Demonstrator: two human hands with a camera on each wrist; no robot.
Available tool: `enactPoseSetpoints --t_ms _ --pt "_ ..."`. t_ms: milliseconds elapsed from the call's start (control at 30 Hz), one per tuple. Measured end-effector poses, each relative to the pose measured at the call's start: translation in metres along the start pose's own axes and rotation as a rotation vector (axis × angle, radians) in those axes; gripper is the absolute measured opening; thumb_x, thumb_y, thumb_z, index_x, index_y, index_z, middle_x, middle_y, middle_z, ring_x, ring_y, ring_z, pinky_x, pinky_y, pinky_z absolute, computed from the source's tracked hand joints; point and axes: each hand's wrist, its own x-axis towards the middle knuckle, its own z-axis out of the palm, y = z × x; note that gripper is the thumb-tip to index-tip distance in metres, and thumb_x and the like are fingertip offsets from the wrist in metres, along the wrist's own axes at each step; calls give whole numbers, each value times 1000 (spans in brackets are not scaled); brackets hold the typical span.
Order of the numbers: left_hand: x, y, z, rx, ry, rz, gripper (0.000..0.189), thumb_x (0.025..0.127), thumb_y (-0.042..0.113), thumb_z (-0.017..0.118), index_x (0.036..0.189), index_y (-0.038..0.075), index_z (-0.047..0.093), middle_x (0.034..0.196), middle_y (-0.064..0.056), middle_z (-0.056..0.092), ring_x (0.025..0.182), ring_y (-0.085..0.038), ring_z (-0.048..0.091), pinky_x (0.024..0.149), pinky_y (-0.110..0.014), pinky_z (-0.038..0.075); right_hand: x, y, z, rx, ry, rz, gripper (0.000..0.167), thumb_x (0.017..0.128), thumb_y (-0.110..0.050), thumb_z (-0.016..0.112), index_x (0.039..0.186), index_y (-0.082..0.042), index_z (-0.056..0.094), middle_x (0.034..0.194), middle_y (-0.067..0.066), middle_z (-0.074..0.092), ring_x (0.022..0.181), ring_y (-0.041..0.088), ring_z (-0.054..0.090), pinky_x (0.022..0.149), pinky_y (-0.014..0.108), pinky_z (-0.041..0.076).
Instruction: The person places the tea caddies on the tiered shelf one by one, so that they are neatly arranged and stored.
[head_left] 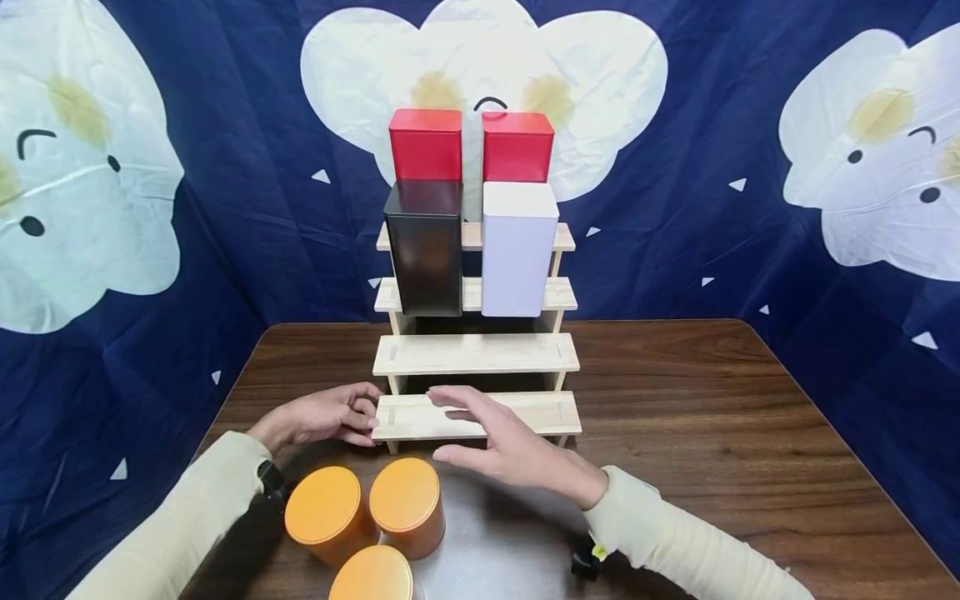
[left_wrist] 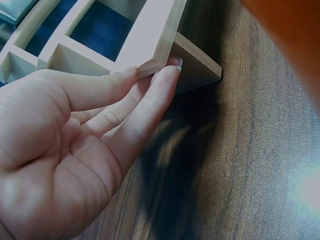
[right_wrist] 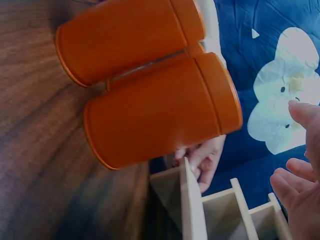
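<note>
A wooden stepped display stand (head_left: 477, 354) stands on the table, rising away from me in tiers. My left hand (head_left: 333, 414) pinches the left end of its lowest board (left_wrist: 152, 40), thumb on top and fingers beneath. In front of that board hovers my right hand (head_left: 498, 442), fingers spread apart and holding nothing; the right wrist view shows its fingers at the right edge. Nearest the hands are three orange canisters with round lids: one canister (head_left: 405, 504) close before the stand, another canister (head_left: 326, 508) to its left, and a third canister (head_left: 372, 575) at the bottom edge.
On the upper tiers stand a black tin box (head_left: 426, 250) and a white tin box (head_left: 517, 250), with two red tin boxes (head_left: 426, 146) behind them. A dark blue cloth (head_left: 712, 167) with white cloud shapes hangs around the brown wooden table (head_left: 697, 417).
</note>
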Motion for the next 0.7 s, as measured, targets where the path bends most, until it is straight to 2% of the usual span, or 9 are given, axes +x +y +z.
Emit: enactPoseSetpoints --t_ms 233,467,600,700 --pt "0 0 0 6 11 -8 51 89 -5 58 130 -4 26 95 -9 52 84 -22 63 83 -39 59 -5 3 11 -48 -70 65 64 90 -30 66 144 -15 35 144 1 45 130 14 47 109 28 42" --pt "0 -1 -1 -4 -8 4 49 90 -5 56 129 -4 26 94 -9 54 85 -22 64 84 -39 59 -11 5 22 -67 -142 119 68 90 -38 65 145 -16 33 144 3 45 130 12 46 109 26 40" --pt "0 -1 -1 -2 -12 10 49 90 -5 56 129 -5 27 94 -9 54 84 -22 64 84 -39 59 -14 5 27 -117 -172 124 70 88 -41 66 145 -16 33 142 2 47 129 10 46 109 27 40" --pt "0 -1 0 0 -15 13 49 90 -4 57 129 -5 26 94 -9 54 84 -21 64 84 -39 59 -15 6 30 -102 -181 118 69 88 -40 66 144 -16 34 142 0 46 129 11 47 108 25 41"
